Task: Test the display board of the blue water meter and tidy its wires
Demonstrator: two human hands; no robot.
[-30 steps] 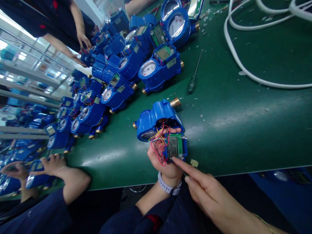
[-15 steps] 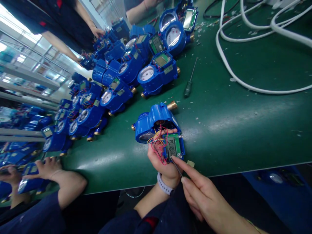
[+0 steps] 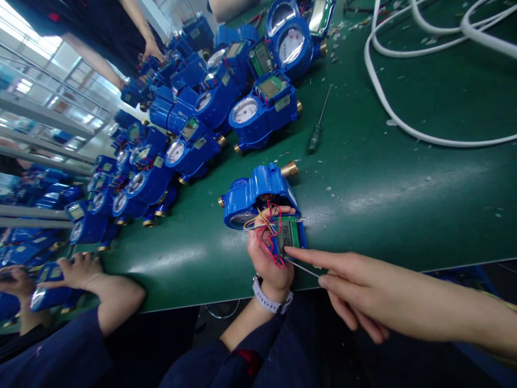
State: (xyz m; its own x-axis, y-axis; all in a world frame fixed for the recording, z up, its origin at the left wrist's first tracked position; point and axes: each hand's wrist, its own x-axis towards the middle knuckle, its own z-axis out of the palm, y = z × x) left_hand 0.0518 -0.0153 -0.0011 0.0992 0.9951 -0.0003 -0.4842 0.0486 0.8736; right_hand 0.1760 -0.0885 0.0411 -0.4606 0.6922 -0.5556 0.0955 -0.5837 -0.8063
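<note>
Two hands are at work at the near edge of the green tabletop (image 3: 375,178). My left hand (image 3: 269,261) is clamped around a small green circuit board with an LCD display (image 3: 287,236), thumb over its far edge, fingers underneath. A tangle of red, yellow and black wires (image 3: 266,229) runs from the board into the open blue water meter (image 3: 258,195) that sits on the tabletop just beyond my hand, brass fittings sticking out at either end. A white wristband (image 3: 267,299) shows on that wrist.

My right hand (image 3: 363,293) comes in from the right, fingers pinched together on a thin metal probe (image 3: 301,266); its tip meets the lower corner of the board. The index finger lies stretched along the tool toward the board.

Farther out, a screwdriver (image 3: 317,129) lies by itself on the tabletop, well apart from my hands, with small white scraps scattered around it. White cables (image 3: 404,126) loop across the far right side. Many more blue meters (image 3: 189,129) are crowded in rows along the left, several with dials and green boards showing.

At the lower left a co-worker's hand (image 3: 78,269) rests on one meter at the tabletop's edge, dark blue sleeve behind it. Another person's hand (image 3: 151,51) is among the meters at the far left.
</note>
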